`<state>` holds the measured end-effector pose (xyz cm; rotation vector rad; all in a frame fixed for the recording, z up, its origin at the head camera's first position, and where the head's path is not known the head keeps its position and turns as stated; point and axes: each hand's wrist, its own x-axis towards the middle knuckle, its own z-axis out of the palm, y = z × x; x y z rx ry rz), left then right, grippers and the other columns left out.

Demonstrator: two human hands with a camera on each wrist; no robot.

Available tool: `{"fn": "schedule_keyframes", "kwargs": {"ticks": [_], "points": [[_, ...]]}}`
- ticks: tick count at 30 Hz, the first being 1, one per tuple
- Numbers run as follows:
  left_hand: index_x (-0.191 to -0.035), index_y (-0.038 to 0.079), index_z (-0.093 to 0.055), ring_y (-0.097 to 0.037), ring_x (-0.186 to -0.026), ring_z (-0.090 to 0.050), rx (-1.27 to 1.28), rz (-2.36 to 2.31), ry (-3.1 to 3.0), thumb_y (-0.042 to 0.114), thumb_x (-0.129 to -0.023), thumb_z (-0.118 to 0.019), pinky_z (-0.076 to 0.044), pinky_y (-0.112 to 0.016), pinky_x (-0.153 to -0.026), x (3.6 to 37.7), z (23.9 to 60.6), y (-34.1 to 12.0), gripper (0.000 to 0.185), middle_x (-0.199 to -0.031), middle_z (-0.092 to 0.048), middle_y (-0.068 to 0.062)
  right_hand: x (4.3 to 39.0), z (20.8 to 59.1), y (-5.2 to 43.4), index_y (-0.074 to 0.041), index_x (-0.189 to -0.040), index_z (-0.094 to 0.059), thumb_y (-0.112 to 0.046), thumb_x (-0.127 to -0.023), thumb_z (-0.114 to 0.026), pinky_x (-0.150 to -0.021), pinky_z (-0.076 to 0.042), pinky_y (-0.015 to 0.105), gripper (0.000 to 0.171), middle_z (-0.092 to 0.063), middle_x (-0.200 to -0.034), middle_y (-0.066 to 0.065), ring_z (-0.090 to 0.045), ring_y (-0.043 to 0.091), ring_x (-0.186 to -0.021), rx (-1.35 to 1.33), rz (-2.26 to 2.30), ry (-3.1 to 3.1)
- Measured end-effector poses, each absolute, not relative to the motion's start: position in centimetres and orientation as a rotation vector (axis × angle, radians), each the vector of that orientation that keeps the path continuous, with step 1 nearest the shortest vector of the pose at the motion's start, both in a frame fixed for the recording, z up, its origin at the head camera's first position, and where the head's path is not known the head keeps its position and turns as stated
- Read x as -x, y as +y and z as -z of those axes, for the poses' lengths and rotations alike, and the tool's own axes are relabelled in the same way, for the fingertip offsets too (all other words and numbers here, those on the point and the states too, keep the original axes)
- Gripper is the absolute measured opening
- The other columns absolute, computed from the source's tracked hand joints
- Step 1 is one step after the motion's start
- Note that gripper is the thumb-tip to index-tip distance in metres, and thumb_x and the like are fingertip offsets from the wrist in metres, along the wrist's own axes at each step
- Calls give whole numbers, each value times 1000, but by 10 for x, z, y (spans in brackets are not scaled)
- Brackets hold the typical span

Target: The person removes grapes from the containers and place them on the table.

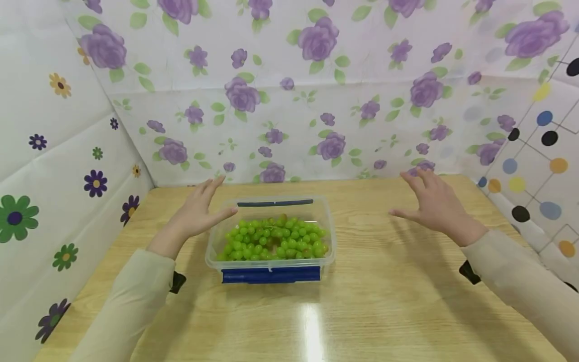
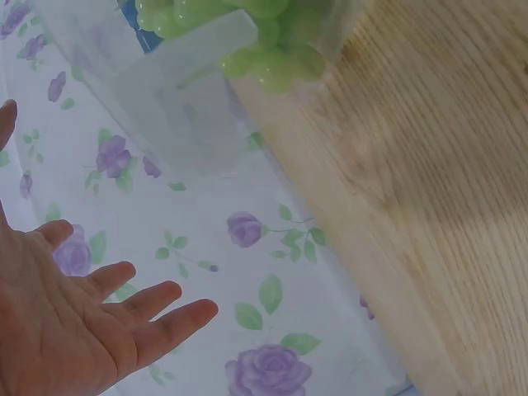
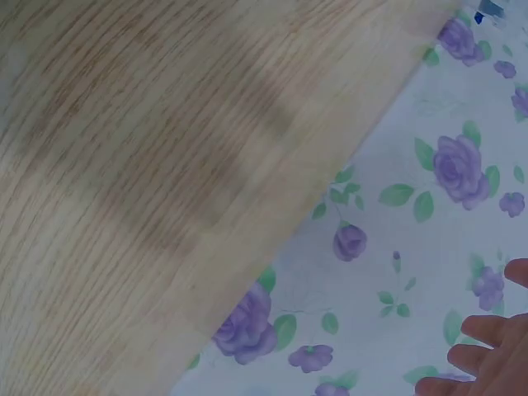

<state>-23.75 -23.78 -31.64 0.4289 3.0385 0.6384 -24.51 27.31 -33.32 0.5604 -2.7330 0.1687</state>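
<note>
A clear plastic box (image 1: 212,251) with blue latches stands open-topped in the middle of the wooden table (image 1: 384,301), filled with green grapes (image 1: 273,240). My left hand (image 1: 202,206) hovers just left of the box with fingers spread, its thumb near the box's left rim, holding nothing. Farther off to the right of the box, my right hand (image 1: 429,201) is raised above the table, fingers spread and empty. In the left wrist view my left hand (image 2: 74,330) shows an open palm, with the box (image 2: 190,99) and grapes (image 2: 272,49) at the top.
Flowered sheeting (image 1: 289,100) walls the table at the back and left, and a dotted sheet (image 1: 538,151) closes the right side. The right wrist view shows bare table (image 3: 148,181), the flowered wall (image 3: 429,247) and my right fingertips (image 3: 483,355).
</note>
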Motion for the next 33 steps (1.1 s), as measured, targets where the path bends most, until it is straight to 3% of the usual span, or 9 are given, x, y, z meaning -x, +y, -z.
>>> {"fn": "schedule_keyframes", "kwargs": {"ticks": [7, 17, 22, 33], "points": [[-155, 19, -5, -44, -142, -13, -449, -671, 3019, 59, -91, -51, -21, -68, -105, 236, 309, -232, 88, -156, -12, -22, 246, 330, 269, 3, -135, -47, -46, -73, -79, -84, -43, 63, 85, -46, -128, 32, -49, 50, -109, -578, -254, -2605], [-155, 18, -7, -46, -140, -16, -391, -844, 2933, 53, -93, -51, -22, -68, -105, 234, 301, -226, 84, -156, -12, -23, 241, 329, 261, 4, -135, -47, -39, -74, -80, -95, -37, 63, 82, -45, -133, 31, -43, 49, -118, -576, -399, -2573], [-155, 19, -8, -49, -135, -26, -356, -894, 2921, 50, -93, -55, -27, -67, -103, 233, 300, -229, 83, -156, -16, -21, 240, 324, 251, 5, -133, -49, -33, -72, -82, -94, -39, 60, 79, -49, -129, 29, -47, 47, -115, -628, -435, -2515], [-154, 19, -15, -49, -131, -33, -339, -962, 2919, 47, -92, -59, -35, -64, -100, 233, 302, -233, 81, -153, -24, -22, 233, 315, 229, 0, -140, -42, -33, -80, -77, -89, -41, 61, 77, -44, -134, 28, -46, 46, -116, -618, -560, -2618]]}}
